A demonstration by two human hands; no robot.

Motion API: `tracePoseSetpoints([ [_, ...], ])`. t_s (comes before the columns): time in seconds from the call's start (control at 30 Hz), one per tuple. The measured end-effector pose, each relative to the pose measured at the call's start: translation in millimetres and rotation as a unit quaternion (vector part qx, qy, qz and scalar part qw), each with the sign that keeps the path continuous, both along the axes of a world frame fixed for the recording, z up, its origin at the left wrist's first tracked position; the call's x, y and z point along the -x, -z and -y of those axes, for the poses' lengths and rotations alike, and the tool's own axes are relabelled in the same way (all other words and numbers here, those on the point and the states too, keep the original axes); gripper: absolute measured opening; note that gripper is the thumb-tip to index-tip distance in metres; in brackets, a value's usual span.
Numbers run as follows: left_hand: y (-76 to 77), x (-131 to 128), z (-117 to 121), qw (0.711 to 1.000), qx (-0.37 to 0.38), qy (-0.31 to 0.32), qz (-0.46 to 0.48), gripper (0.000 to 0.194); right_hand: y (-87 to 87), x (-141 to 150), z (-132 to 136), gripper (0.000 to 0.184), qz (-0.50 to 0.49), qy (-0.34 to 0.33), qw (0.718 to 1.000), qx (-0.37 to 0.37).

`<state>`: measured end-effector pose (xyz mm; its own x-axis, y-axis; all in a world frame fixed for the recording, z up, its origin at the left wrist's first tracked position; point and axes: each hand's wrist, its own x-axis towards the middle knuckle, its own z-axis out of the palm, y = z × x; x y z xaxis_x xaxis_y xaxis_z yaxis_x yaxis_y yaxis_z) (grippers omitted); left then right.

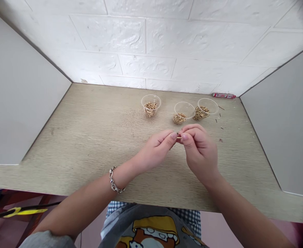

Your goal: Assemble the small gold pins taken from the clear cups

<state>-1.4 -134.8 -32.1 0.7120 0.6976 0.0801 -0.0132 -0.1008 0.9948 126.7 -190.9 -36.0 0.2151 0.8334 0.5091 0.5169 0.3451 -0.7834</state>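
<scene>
From my head camera I look down at a pale wood-grain table (63, 137) between grey side panels (24, 86). My left hand (155, 150), with a chain bracelet (114, 179) on its wrist, and my right hand (200, 151) meet above the middle of the table. Their fingertips are close together, both pinching one tiny gold-coloured piece (178, 137), too small for me to say exactly what it is. Near the back edge, three clear plastic cups (151, 105) stand toward the right, each still holding a heap of similar gold-coloured pieces, so plenty remain. A few loose dark bits (219, 119) lie scattered near the back right corner, and a red-and-white tube (224, 95) lies there against the white brick-pattern wall (146, 41)
</scene>
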Motion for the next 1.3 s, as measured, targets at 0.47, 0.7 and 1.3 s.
tracePoseSetpoints([
  [0.47, 4.6, 0.1, 0.5, 1.0, -0.013, 0.003, 0.002, 0.039, -1.9, -0.5, -1.0, 0.02, 0.004, -0.014, 1.0, -0.004],
  [0.7, 4.9, 0.8, 1.5, 1.0, -0.011, 0.002, 0.004, 0.04, -1.7, 0.5, -0.5, 0.022, -0.008, -0.014, 1.0, 0.001],
  [1.3, 7.5, -6.2, -14.0, 0.989, -0.132, -0.053, -0.044, 0.036, 17.9, 6.7, -19.6, 0.022, -0.114, 0.025, 0.993, 0.006],
])
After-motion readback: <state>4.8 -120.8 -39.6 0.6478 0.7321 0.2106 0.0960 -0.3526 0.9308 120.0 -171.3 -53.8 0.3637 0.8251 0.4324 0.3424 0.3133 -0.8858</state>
